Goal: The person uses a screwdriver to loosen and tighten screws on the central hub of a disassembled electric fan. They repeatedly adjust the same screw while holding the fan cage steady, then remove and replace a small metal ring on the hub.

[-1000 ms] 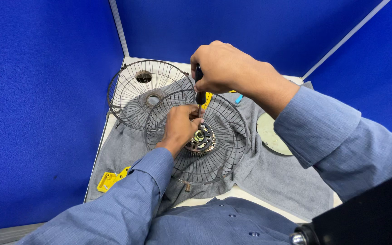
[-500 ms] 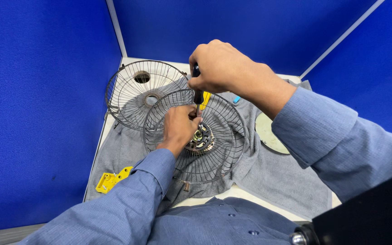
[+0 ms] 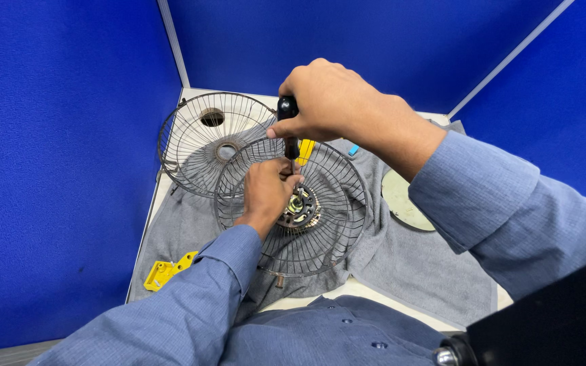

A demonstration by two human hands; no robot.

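A dark wire fan guard [image 3: 320,230] lies on a grey cloth, with the fan motor hub [image 3: 300,209] at its centre. My right hand [image 3: 334,105] is closed around the black handle of a screwdriver [image 3: 289,125] held upright, its tip pointing down at the hub. My left hand [image 3: 266,190] rests inside the guard, fingers pinched at the screwdriver's shaft just above the hub. A second wire guard [image 3: 208,139] leans behind, tilted toward the back left corner.
The grey cloth [image 3: 415,271] covers most of the white table. A yellow plastic part [image 3: 165,271] lies at the cloth's left edge, a pale round disc [image 3: 401,200] to the right. Blue partition walls [image 3: 55,156] close in left, back and right.
Nothing has clearly moved; both hands stay at the hub with the screwdriver upright.
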